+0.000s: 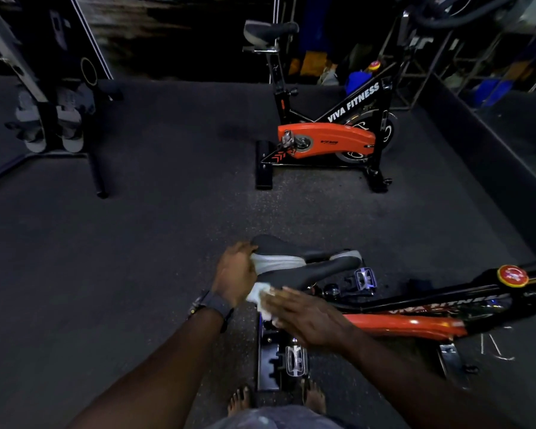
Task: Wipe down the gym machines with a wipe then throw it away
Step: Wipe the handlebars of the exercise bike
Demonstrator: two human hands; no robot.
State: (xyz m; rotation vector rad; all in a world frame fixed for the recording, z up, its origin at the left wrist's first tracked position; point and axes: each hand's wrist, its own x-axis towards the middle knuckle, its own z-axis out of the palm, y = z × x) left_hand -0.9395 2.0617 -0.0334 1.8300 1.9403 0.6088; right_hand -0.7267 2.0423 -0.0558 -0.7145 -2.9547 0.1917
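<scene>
Dark rubber gym floor [155, 243] spread under everything. Far left, stood a black-framed weight machine [48, 88] with grey padded rollers, well apart from the bikes. Nearer the middle, saw the left hand [234, 274] curled round the rear edge of the black and grey padded bike saddle [304, 261], grip closed on it, fingers wrapped over the top and thumb side hidden beneath; wore a dark wristwatch [212, 306] on that wrist. Just right of that hand, found the white crumpled wipe [260, 297] pressed against the lower side of the saddle, partly covered. Lay flat over the wipe, the right hand [304, 317], fingers straight and together, pressing rather than pinching, grip open. Below the hands, glimpsed a silver metal pedal [296, 360] and the black base bar of the near orange and black exercise bike [415, 323], with lettering partly readable on its frame and a red round knob [512, 275] to the right. Beneath, bare feet [240, 397] on the floor beside that base. Farther back, right of centre, stood a second orange and black exercise bike marked VIVA FITNESS [325, 137], upright, with its own saddle raised, well apart from the near one. Beyond, too dark and blurred to tell much.
</scene>
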